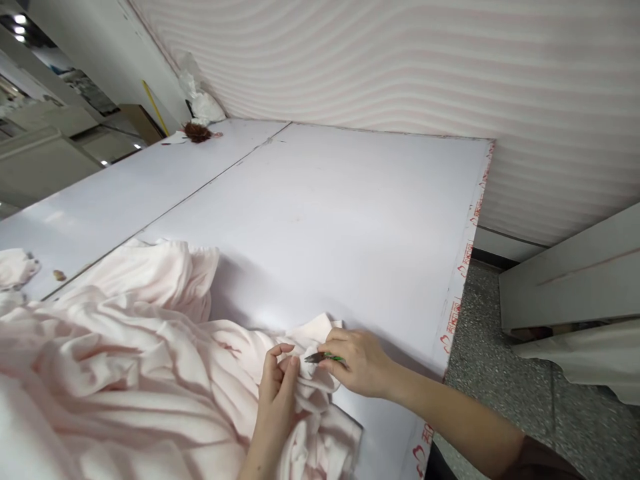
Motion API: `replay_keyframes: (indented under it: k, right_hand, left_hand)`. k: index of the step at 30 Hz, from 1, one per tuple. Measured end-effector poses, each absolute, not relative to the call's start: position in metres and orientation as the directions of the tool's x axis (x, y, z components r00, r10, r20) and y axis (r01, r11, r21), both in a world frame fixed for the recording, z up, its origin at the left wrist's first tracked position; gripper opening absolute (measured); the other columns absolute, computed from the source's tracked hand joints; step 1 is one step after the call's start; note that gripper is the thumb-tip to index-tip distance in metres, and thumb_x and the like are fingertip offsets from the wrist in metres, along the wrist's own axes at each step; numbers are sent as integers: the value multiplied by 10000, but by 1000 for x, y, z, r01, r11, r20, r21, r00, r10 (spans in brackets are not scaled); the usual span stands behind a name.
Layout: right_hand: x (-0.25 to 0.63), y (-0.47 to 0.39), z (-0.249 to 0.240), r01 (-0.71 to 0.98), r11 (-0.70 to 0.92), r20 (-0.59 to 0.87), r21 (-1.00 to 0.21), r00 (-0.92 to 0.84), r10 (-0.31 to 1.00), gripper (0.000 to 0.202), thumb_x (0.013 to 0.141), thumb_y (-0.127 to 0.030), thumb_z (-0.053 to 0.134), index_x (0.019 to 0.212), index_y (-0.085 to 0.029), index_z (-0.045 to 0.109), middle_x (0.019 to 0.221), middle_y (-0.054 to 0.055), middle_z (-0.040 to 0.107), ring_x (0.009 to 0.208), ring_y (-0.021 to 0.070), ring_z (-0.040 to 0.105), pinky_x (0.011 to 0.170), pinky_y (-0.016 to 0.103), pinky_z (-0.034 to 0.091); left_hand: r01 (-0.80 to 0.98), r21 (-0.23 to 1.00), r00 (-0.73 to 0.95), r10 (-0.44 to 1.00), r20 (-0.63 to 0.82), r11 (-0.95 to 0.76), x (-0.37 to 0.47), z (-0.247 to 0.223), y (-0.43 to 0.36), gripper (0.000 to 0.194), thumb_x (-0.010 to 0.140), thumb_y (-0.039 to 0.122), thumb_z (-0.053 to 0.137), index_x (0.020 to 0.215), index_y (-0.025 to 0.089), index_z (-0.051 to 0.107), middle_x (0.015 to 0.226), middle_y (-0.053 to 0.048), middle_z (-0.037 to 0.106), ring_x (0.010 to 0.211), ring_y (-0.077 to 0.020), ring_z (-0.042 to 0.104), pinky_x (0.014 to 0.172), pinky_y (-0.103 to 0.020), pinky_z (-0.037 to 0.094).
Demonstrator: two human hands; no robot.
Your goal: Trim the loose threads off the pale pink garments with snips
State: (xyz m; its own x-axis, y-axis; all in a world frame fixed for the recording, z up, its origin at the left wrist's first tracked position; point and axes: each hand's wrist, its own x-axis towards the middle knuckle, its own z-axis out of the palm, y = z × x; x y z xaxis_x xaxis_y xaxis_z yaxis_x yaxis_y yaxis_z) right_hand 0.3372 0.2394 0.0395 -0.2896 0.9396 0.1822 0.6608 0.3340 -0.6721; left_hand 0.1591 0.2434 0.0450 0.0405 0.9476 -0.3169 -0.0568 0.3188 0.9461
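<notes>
A large heap of pale pink fabric [165, 347] lies in loose folds over the left front of the table. My left hand [280, 377] pinches a bit of this cloth between thumb and fingers near the heap's right end. Just to its right, my right hand [357, 360] grips small thread snips [316, 358] with dark blades and a green part. The blades point left at the pinched cloth, close to my left fingertips. Whether they touch the fabric or a thread I cannot tell.
The white table [360, 213] has a seam and red-printed tape [453, 320] along its right edge. A brown tangled bundle [197, 132] and a white plastic bag [206, 107] sit at the far end. Striped sheeting [375, 67] hangs behind. Speckled floor [480, 327] shows at right.
</notes>
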Motion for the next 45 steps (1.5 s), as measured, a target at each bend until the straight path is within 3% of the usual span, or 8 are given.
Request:
replay_keyframes:
  k: [16,22,26,29,34,38,43,45]
  right_hand:
    - [340,243,41,694,411,200,-591,-368,908,154,888,-283,630,988,-229,734,906,30,711,744,163,638,651,262,415]
    - [340,250,35,592,198,68,-781,-234,970,156,845,-265,670,991,-220,705,953,18,698,862,172,641,695,250,421]
    - [339,253,27,599,74,-59,-797,-199,978,113,781,-146,670,882,-196,672,867,9,678,789,168,611,644,242,374]
    - [341,248,28,580,95,-43,-809,-220,975,135,781,-92,641,858,-197,675,849,5,662,771,157,598,648,238,374]
    - [342,236,38,464,144,-12,-874,-317,948,220,804,-280,720,1022,-250,727,970,18,652,825,153,623,748,251,449]
    - [345,244,36,523,111,7,-845,-197,980,143,864,-270,641,961,-228,737,910,25,668,818,161,621,737,265,441]
    - [350,275,31,465,-152,-135,-872,71,988,164,821,-312,651,944,-204,661,948,34,684,897,208,599,761,302,413]
    - [348,285,31,371,-214,-217,-904,33,976,132,805,-252,630,925,-197,633,903,23,697,855,194,605,722,282,411]
  left_hand:
    - [82,957,35,959,-280,277,157,45,245,501,734,620,647,1038,258,481,593,73,564,448,-103,487,421,-195,411]
    - [37,928,88,924,-373,371,152,35,246,472,720,609,667,998,268,497,689,53,605,553,-141,569,465,-240,477]
    - [426,896,109,991,82,-121,142,14,243,244,783,435,657,779,214,554,686,14,581,583,-141,550,517,-245,477]
    - [619,549,216,794,569,-562,134,2,240,137,823,199,619,719,212,531,747,-16,577,652,-137,551,615,-243,480]
    - [628,318,353,624,697,-711,134,6,240,177,807,98,644,772,218,520,770,-22,577,656,-130,555,585,-223,466]
    - [495,460,343,652,676,-737,138,17,243,253,806,85,606,690,233,436,659,23,513,823,-182,651,741,-296,526]
    - [425,813,-89,875,476,-399,138,27,251,162,815,220,569,732,235,431,629,62,461,522,-104,482,486,-206,413]
    - [470,833,2,944,331,-293,142,33,259,94,827,311,537,805,223,509,665,40,529,526,-120,499,486,-226,412]
